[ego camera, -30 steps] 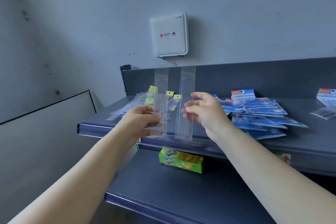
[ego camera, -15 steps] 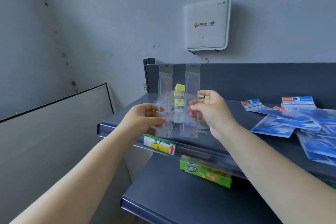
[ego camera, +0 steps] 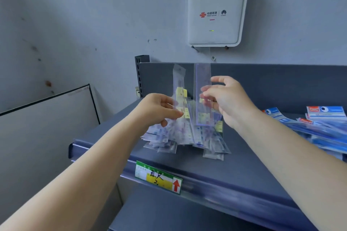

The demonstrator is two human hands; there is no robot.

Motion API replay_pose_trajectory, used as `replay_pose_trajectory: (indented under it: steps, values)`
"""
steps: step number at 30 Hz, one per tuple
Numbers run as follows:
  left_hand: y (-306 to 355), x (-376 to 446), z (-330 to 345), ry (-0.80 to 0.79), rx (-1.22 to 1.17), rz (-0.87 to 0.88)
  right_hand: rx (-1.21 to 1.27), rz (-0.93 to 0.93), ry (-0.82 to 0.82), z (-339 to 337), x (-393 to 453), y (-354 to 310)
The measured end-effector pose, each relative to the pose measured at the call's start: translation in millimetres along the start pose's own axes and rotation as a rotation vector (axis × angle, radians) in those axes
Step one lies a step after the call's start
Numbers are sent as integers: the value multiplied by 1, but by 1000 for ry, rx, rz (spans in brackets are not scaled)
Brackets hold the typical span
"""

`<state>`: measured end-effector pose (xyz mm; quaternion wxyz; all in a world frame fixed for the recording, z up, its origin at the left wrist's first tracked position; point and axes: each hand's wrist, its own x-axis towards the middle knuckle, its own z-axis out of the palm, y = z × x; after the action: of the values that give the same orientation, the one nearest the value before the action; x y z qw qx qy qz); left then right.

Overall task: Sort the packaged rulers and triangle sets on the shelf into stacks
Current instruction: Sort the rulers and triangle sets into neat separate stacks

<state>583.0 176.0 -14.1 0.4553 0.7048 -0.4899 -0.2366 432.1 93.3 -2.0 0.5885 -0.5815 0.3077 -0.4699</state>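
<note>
Pinching a clear packaged ruler apiece, both hands are holding their sleeves upright above the shelf [ego camera: 234,170]: the left hand [ego camera: 157,110] is gripping the left ruler [ego camera: 179,88] low down between thumb and curled fingers, and the right hand [ego camera: 228,99] is nipping the right ruler [ego camera: 202,92] at mid-height with thumb and fingertips, its upper fingers lifting a little loose. The two rulers are standing side by side, close but apart, their lower ends hanging just over the ruler pile [ego camera: 180,137], a fanned, untidy heap of clear sleeves with yellow tags lying toward the left end of the shelf. Well off to the right, the blue triangle sets [ego camera: 319,124] are lying in their own loose spread. A price label [ego camera: 158,178] with a red arrow is sitting in the shelf's front rail, and a white router [ego camera: 216,13] is hanging on the wall above. It looks as though the person is in the middle of gathering rulers, perhaps matching these two before laying them down. The next move probably calls for bringing the pair together face to face, edges squared, and setting them flat; the slippery film could slide, so a firm hold is needed.
</note>
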Motion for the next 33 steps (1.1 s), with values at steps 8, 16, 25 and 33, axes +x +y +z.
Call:
replay_pose_trajectory:
  steps: [8,16,25,33]
  values:
    - [-12,30,-26,147,288,176,-367,-53,14,22,15,2]
    - [-20,43,-48,25,514,348,-1226,-128,30,26,2,17]
    - [1,38,-9,19,851,681,-1583,-166,188,-5,-50,-1]
    - [47,7,72,41,951,867,-1774,-130,296,-72,-101,-23]
